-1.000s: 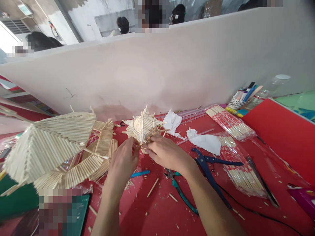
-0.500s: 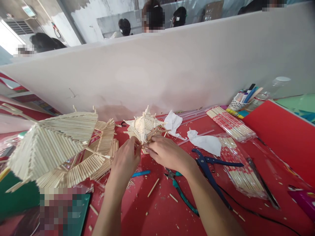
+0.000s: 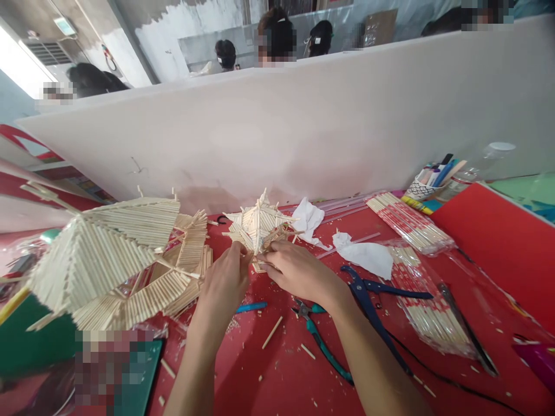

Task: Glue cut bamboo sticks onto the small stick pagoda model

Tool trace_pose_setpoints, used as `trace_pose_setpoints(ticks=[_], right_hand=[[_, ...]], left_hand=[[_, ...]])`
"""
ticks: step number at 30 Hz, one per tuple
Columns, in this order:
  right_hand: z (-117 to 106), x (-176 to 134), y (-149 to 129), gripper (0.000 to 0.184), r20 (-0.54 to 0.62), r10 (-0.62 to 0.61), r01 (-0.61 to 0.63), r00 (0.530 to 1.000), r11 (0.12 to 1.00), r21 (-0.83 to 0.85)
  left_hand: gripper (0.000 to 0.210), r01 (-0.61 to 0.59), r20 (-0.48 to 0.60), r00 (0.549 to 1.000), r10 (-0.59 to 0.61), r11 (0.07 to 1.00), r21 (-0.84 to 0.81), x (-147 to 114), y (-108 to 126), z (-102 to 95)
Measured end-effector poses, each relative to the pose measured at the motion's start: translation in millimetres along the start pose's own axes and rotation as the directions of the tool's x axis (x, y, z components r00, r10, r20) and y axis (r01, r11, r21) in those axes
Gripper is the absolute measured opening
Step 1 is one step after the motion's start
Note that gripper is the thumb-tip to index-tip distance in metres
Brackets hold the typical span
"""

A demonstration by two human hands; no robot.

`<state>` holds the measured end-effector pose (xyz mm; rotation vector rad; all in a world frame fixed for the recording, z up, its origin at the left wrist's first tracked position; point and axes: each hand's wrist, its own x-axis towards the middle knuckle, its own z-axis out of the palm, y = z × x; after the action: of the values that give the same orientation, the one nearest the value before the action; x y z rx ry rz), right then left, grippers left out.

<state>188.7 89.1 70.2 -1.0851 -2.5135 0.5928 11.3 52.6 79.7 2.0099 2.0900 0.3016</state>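
Observation:
A small pointed-roof model built of wooden sticks (image 3: 259, 222) stands on the red table before me. My left hand (image 3: 229, 267) is at its near left edge, fingers curled against the sticks. From the right, my right hand (image 3: 288, 264) pinches at the model's near lower edge. The fingertips of both hands nearly meet there and hide what lies between them. Left of my hands sits a larger stick-built roof model (image 3: 99, 254). Green-handled cutting pliers (image 3: 314, 332) and a blue stick-like tool (image 3: 251, 307) lie nearer me.
At right lie a dark blue hand tool (image 3: 368, 300), packs of wooden sticks (image 3: 411, 222), white tissue (image 3: 366, 254) and a long dark blade-like tool (image 3: 470, 332). A pen cup (image 3: 422, 186) and clear bottle (image 3: 489, 162) stand behind. A white partition (image 3: 260, 133) rises at the back; people sit beyond it.
The view has shifted slightly, so everything sits a little further right. Both hands stay at the small model's near edge, with only slight finger movement.

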Motion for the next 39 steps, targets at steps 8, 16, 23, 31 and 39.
trace_pose_setpoints(ticks=[8,16,23,31,39], right_hand=[[-1,1,0,0.020,0.000,-0.021,0.021,1.000,1.000,-0.007],[-1,0,1,0.024,0.026,0.001,-0.002,1.000,1.000,0.003],[-1,1,0,0.025,0.027,0.001,-0.002,1.000,1.000,0.017],[-1,0,1,0.025,0.026,0.003,-0.003,1.000,1.000,0.025],[-2,0,0,0.021,0.018,-0.009,0.009,1.000,1.000,0.020]], left_hand=[[0.017,0.077,0.097,0.990,-0.098,0.976,0.203,-20,10,-21.2],[0.028,0.058,0.188,0.975,-0.118,0.954,0.295,-12,14,-14.4],[0.033,0.073,0.199,0.972,-0.128,0.962,0.264,-6,15,-12.1],[0.032,0.057,0.204,0.973,-0.109,0.968,0.244,-5,16,-10.0],[0.023,0.043,0.144,0.986,-0.083,0.965,0.259,-10,12,-9.5]])
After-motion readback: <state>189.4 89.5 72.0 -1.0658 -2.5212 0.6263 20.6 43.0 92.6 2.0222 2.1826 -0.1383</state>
